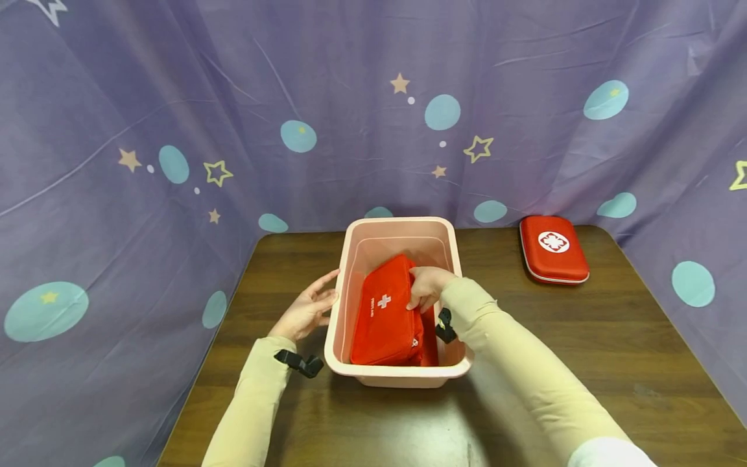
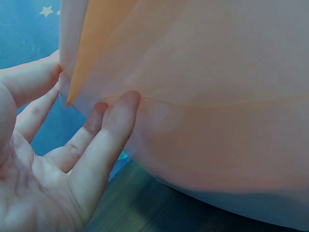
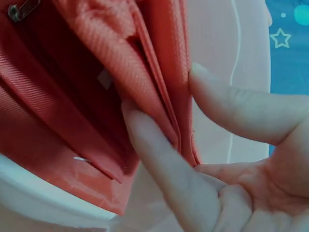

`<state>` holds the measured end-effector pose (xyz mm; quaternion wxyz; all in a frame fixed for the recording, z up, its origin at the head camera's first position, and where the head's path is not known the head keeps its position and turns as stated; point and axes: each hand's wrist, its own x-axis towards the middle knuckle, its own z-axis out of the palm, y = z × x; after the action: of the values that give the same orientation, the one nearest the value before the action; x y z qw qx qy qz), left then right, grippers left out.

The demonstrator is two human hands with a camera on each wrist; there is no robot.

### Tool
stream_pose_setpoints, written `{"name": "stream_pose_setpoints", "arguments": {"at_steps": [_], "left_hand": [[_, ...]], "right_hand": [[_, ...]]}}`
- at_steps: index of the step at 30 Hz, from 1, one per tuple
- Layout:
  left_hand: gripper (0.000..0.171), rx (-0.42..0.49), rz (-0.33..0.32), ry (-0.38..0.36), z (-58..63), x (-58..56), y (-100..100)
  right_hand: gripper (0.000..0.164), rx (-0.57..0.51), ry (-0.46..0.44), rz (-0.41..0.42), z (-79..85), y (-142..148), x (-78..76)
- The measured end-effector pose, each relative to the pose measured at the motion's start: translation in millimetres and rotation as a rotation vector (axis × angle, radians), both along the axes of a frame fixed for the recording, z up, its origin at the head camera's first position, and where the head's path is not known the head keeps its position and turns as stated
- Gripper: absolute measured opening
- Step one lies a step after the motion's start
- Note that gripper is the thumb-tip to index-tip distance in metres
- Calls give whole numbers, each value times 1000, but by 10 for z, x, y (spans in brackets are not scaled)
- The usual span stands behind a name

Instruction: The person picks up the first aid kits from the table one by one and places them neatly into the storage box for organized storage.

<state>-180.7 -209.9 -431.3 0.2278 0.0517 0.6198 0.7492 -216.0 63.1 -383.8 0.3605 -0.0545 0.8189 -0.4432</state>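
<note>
A pale pink plastic bin [image 1: 403,222] stands on the table with a red first aid pouch [image 1: 382,327] tilted inside it. White lettering and a white cross mark the pouch's front. My right hand [image 1: 430,285] reaches into the bin and pinches the pouch's edge between thumb and fingers. In the right wrist view, the red pouch [image 3: 159,63] shows open-looking folds and a zipper pull. Outside the bin, my left hand [image 1: 306,311] rests against its left side. The left wrist view has extended fingertips touching the bin's outer wall [image 2: 207,140].
A red hard-shell case [image 1: 557,263] with a white round emblem lies at the table's back right. Behind the wooden table [image 1: 583,337] hangs a purple curtain [image 1: 362,65] with stars and blue ovals. Black camera straps circle both wrists.
</note>
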Motion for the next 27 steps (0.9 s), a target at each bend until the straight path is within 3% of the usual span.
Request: {"name": "stream_pose_setpoints", "arguments": {"at_steps": [2,3,6,8,9,15,20,22,27], "left_hand": [[60,-3,0,-3,-2,2,-7],[60,-5,-1,-4,-4,3,-11],[61,-11,-2,-4,-7,6,-20],[61,-13,-2,-3,-11,7,-27],[62,-12,-2,-3,-15,7,-31],[60,-5,2,-1,-29,18,-30],[59,-15,-2,4,-48,7,-30],[60,-20,-4,8,-51,1,-29],[61,-32,-3,12,-35,-4,-17]], "right_hand": [[89,29,-34,-16,262,-14,163],[90,13,-34,-14,257,-2,173],[91,-9,-32,-23,55,24,89],[89,13,-48,-38,27,22,52],[91,18,-41,-30,-112,27,-23],[91,134,-4,-4,-177,41,-56],[96,243,102,32,-159,44,-65],[95,251,144,26,-151,52,-66],[93,134,115,-46,-154,75,-69]]}}
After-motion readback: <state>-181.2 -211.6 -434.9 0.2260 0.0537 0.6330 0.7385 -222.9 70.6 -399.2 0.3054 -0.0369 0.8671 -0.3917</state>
